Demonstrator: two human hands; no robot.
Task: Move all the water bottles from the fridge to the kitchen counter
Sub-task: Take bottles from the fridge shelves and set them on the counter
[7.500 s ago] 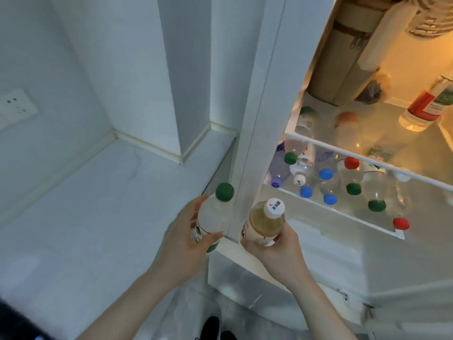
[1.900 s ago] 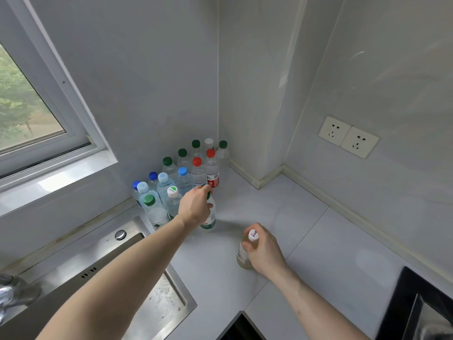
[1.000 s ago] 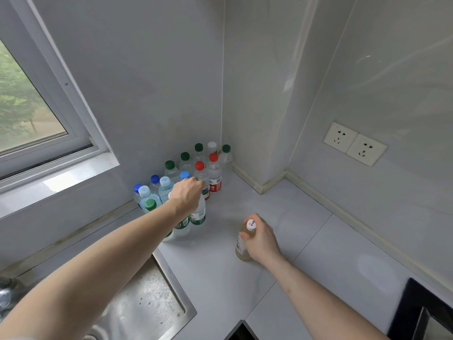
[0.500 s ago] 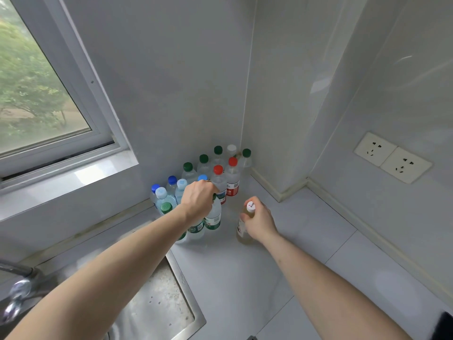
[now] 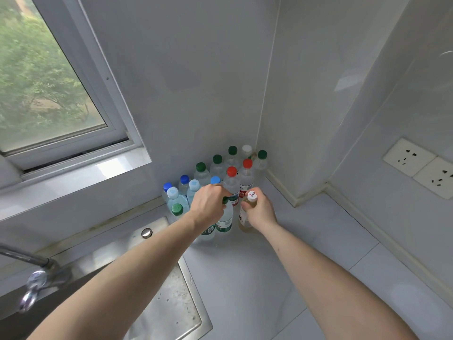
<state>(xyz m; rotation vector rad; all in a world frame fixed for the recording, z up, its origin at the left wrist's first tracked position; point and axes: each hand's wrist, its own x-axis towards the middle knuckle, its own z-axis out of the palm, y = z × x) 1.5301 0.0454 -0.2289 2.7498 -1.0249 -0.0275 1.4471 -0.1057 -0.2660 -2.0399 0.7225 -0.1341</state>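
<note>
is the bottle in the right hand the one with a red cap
No, the right hand grips a bottle of yellowish liquid whose cap is white.

Bottle cluster [image 5: 215, 173] stands on table [image 5: 282, 253], back in the wall corner. Sink [image 5: 157, 290] front-left of it, faucet [image 5: 36, 273] at far left. Window [image 5: 49, 82] above sink; wall sockets [image 5: 421, 165] right.

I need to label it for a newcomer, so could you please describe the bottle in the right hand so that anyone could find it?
Start at the wall corner where the counter ends, right of the sink, and find the cluster of bottles there. At its front right edge stands the bottle gripped by the right hand. It alone holds yellowish-brown liquid and has a white cap with a red mark; its neighbours are clear.
</note>
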